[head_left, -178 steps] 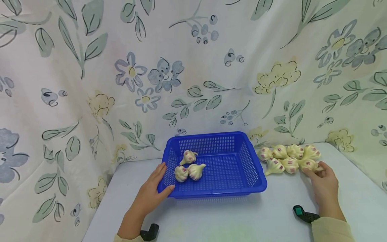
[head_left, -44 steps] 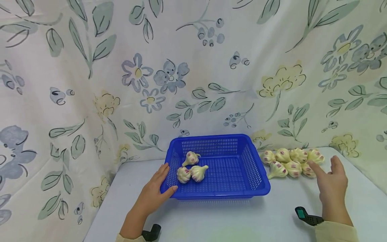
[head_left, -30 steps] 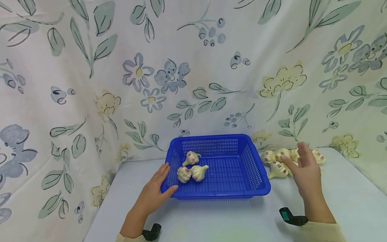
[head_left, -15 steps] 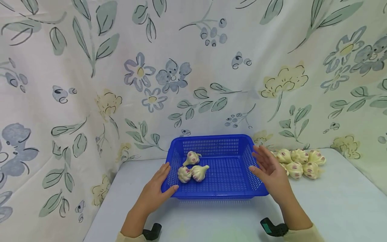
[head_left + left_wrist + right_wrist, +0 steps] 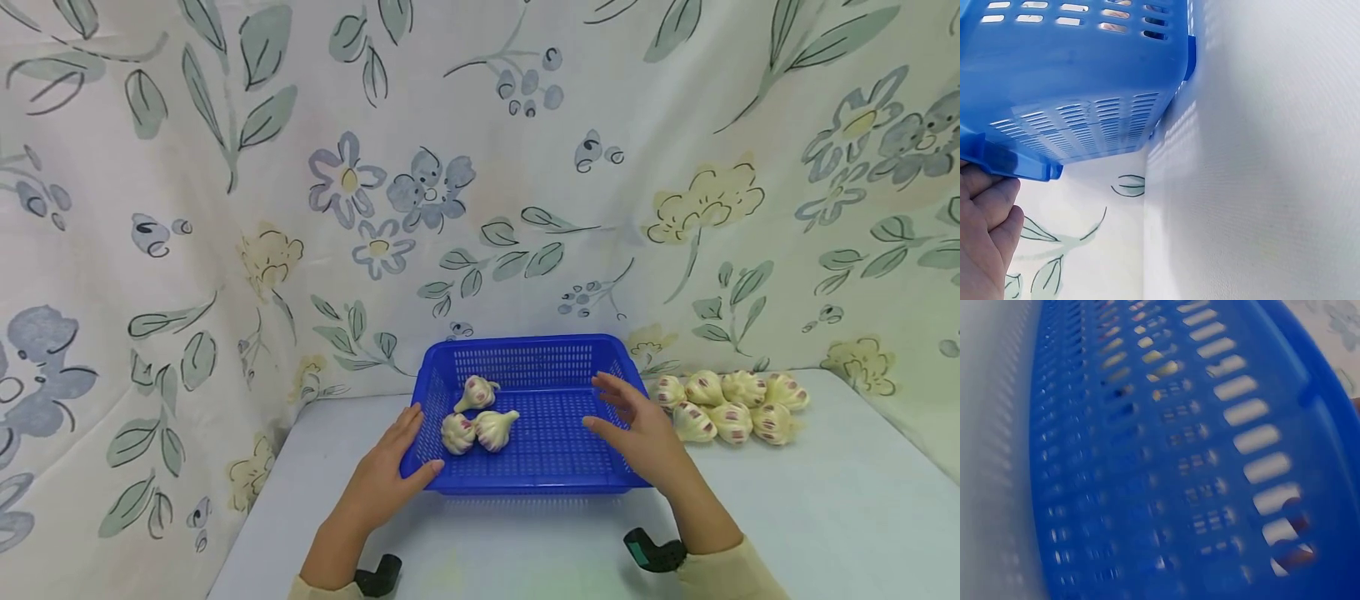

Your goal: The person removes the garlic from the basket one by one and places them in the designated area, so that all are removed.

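Blue basket (image 5: 555, 425) sat on the bench (image 5: 525, 554), three garlic bulbs (image 5: 493, 431) inside — left hand (image 5: 382, 468) rested uncurled on its rim (image 5: 525, 482), probably steadying it; right hand (image 5: 645, 440) hovered empty, fingers spread, over its right side.

Soft, fairly even light is filling the head view, and the blue basket (image 5: 536, 481) is casting a faint shadow on the white table (image 5: 840, 517). In the left wrist view, light is passing through the slots and dappling the shaded tabletop beside them. In the right wrist view, blur is smearing the slots while the near rim is looking bowed.
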The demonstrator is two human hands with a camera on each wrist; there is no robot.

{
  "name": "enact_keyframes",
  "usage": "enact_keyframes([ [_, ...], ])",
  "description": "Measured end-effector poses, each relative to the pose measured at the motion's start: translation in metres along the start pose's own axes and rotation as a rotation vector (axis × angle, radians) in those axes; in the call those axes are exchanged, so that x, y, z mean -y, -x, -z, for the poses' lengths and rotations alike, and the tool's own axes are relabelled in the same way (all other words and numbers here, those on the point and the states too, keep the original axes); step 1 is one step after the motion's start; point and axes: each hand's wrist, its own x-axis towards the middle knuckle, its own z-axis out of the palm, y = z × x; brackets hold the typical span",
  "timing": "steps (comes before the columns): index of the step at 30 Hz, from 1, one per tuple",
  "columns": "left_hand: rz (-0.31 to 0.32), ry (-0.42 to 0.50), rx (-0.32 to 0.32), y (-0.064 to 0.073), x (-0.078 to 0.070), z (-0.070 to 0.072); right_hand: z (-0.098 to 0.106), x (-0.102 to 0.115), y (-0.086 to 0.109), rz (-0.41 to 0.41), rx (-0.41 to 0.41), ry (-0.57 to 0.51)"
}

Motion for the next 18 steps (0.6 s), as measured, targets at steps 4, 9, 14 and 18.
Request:
enact_keyframes([
  [4, -0.008, 0.004, -0.005, 0.0, 0.001, 0.0, -0.018, 0.007, -0.01, 0.004, 0.054, 0.01],
  [9, -0.01, 0.02, 0.005, 0.0, 0.001, -0.001, -0.041, 0.016, -0.02, 0.004, 0.103, 0.019],
  [14, 0.013, 0.033, 0.026, -0.001, -0.001, 0.001, -0.062, 0.027, -0.026, -0.023, 0.145, 0.081],
  [18, 0.025, 0.035, 0.03, 0.001, 0.0, 0.002, -0.079, 0.034, -0.031, -0.009, 0.178, 0.124],
])
